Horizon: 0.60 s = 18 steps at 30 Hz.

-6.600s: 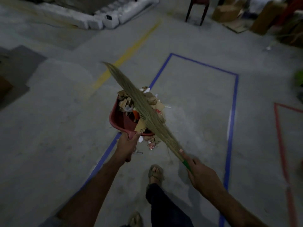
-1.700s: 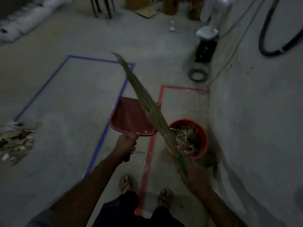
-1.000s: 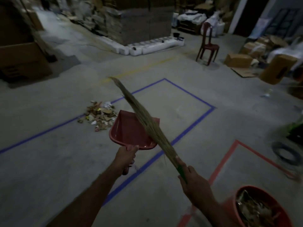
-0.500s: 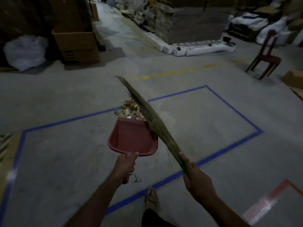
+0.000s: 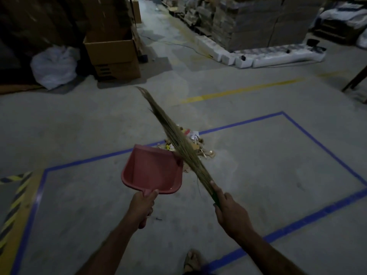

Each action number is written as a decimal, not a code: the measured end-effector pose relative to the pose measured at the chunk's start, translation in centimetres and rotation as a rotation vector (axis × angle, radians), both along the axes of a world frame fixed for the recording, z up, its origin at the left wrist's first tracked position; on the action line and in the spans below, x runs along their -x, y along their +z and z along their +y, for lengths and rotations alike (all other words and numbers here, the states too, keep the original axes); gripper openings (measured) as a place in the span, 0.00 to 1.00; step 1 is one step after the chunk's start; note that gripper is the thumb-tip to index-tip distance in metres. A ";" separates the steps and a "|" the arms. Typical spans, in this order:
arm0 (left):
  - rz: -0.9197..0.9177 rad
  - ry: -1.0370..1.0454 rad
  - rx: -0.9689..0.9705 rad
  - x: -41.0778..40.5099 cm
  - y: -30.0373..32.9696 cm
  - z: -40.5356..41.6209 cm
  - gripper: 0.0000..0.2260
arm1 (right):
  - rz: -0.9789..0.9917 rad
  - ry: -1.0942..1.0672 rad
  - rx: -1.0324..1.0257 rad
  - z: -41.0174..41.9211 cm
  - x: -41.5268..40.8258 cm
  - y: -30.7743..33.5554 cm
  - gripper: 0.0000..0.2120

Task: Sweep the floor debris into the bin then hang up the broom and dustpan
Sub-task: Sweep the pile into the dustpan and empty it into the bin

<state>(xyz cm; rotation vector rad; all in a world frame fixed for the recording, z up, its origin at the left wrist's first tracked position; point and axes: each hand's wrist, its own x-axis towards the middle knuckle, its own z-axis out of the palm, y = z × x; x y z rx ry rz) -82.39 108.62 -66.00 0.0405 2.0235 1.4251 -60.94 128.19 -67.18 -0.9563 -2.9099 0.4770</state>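
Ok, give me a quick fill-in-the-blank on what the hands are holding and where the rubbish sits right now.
1. The left hand grips the handle of the red ____.
2. The right hand holds the broom by its ____ handle end.
3. The dustpan carries ____ debris at this moment.
4. The debris pile lies on the floor beside a ____ tape line.

Missing words: dustpan; green; no; blue
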 end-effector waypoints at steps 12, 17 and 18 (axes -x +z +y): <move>-0.020 0.024 0.110 23.7 -6.2 10.0 0.12 | -0.225 -0.040 0.183 11.7 19.2 -5.7 0.32; -0.064 -0.095 0.170 35.0 -13.3 14.7 0.14 | -0.346 -0.107 0.279 16.5 28.7 -12.0 0.29; -0.086 -0.118 0.192 37.0 -14.9 15.4 0.15 | -0.366 -0.118 0.300 17.3 30.5 -13.6 0.29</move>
